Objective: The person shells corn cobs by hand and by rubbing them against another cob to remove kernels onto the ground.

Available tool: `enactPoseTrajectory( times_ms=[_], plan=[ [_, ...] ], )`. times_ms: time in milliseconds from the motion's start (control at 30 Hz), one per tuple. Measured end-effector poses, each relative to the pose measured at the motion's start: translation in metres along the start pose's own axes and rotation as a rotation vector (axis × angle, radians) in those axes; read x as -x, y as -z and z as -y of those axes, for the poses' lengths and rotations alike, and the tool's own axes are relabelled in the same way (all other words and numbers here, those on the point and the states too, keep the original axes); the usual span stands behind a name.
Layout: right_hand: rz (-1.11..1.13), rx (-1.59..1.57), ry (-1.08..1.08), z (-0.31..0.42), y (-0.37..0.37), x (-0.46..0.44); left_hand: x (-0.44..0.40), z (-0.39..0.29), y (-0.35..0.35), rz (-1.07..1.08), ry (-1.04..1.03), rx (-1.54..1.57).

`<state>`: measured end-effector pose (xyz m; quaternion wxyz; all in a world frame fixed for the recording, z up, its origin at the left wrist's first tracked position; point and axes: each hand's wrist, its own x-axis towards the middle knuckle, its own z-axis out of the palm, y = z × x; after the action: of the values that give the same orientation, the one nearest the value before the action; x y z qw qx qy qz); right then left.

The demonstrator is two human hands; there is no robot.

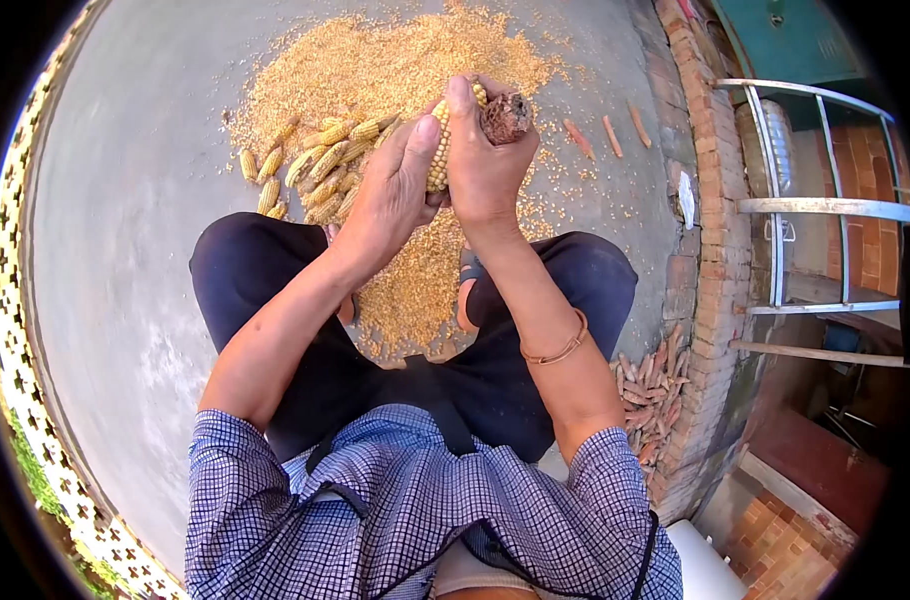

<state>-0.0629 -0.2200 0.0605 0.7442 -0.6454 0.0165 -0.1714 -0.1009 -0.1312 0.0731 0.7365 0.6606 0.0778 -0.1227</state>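
Note:
Both hands are raised together over the pile of loose corn kernels point(405, 65). My left hand point(390, 190) is closed around an ear of corn point(439, 165) with pale yellow kernels on it. My right hand point(490, 170) presses against that ear from the other side, thumb upward, and grips a bare reddish-brown corn cob point(507, 118) whose broken end points out. Fingers cover much of the ear and most of the cob. Several unshelled ears point(325, 165) lie on the ground left of my hands.
Loose kernels also spread between my feet on the concrete floor point(125, 240). A few bare cobs point(580, 138) lie to the right, and a heap of them point(655, 395) sits against the low brick edge point(720, 230). Beyond that stands a metal railing point(825, 206).

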Motion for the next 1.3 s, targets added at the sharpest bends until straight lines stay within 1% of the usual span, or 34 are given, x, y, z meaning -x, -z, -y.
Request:
enactPoseTrajectory(
  times_ms=[33,67,133,167,200,233,300,367,400,433,467,500,600,633,700,733,767,867,900,1000,1033,1133,1167,1267,1300],
  plan=[
    [0.041,-0.008,-0.029,0.004,0.003,-0.004,-0.001,-0.002,0.001,-0.009,0.013,0.008],
    [0.082,-0.014,-0.054,0.008,0.005,-0.009,-0.003,-0.004,0.004,0.020,-0.020,0.059],
    [0.151,-0.152,-0.211,0.019,0.009,-0.013,-0.009,-0.003,0.008,0.086,-0.074,0.156],
    [0.207,-0.237,-0.304,0.022,0.014,-0.015,-0.012,-0.001,0.015,0.082,-0.040,0.095],
    [0.262,-0.321,-0.399,0.023,0.016,-0.014,-0.015,0.006,0.018,0.034,-0.131,-0.034],
    [0.275,-0.388,-0.418,0.022,0.015,-0.013,-0.019,0.013,0.019,-0.014,-0.221,-0.163],
    [0.242,-0.393,-0.436,0.033,0.010,-0.008,-0.024,0.018,0.014,-0.182,-0.626,-0.499],
    [0.164,-0.359,-0.420,0.040,0.001,-0.002,-0.018,0.017,0.004,-0.156,-0.460,-0.471],
    [0.145,-0.227,-0.356,0.033,0.000,0.000,-0.016,0.018,0.001,-0.138,-0.373,-0.458],
    [0.121,-0.094,-0.291,0.021,0.001,0.000,-0.015,0.022,-0.003,-0.124,-0.390,-0.493],
    [0.103,0.043,-0.224,0.011,0.001,0.000,-0.014,0.023,-0.002,-0.111,-0.368,-0.441],
    [0.043,0.119,-0.054,0.004,-0.005,-0.001,-0.014,0.022,0.000,-0.099,-0.350,-0.385],
    [0.072,0.124,-0.017,0.004,-0.002,-0.002,-0.017,0.019,0.005,-0.086,-0.450,-0.340],
    [0.068,0.124,0.012,0.007,-0.003,-0.001,-0.029,0.028,0.009,-0.097,-0.592,-0.385],
    [0.050,0.225,0.150,-0.004,0.002,0.000,-0.027,0.035,0.009,-0.085,-0.513,-0.293],
    [0.041,0.272,0.220,-0.007,0.003,-0.001,-0.016,0.022,0.007,-0.060,-0.301,-0.160],
    [0.040,0.220,0.196,-0.007,0.002,-0.001,-0.010,0.013,0.007,-0.029,-0.089,-0.032],
    [0.213,0.044,-0.152,0.009,0.013,-0.013,-0.010,0.004,0.017,0.118,0.015,0.167],
    [0.221,0.020,-0.215,0.018,0.014,-0.012,-0.012,0.001,0.021,0.185,0.061,0.283],
    [0.153,-0.141,-0.353,0.018,0.013,-0.015,-0.010,-0.004,0.016,-0.017,-0.037,-0.054],
    [0.139,-0.199,-0.353,0.015,0.014,-0.015,-0.011,0.004,0.017,-0.058,-0.144,-0.115],
    [0.169,-0.340,-0.382,0.017,0.013,-0.014,-0.018,0.014,0.021,-0.138,-0.473,-0.481],
    [0.163,-0.348,-0.387,0.018,0.011,-0.013,-0.014,0.013,0.020,-0.174,-0.498,-0.645],
    [0.132,-0.234,-0.364,0.019,0.008,-0.008,-0.006,0.006,0.006,-0.083,-0.379,-0.718],
    [0.009,-0.226,-0.358,0.024,0.003,-0.004,-0.008,0.013,0.002,-0.085,-0.342,-0.704]
  ],
)
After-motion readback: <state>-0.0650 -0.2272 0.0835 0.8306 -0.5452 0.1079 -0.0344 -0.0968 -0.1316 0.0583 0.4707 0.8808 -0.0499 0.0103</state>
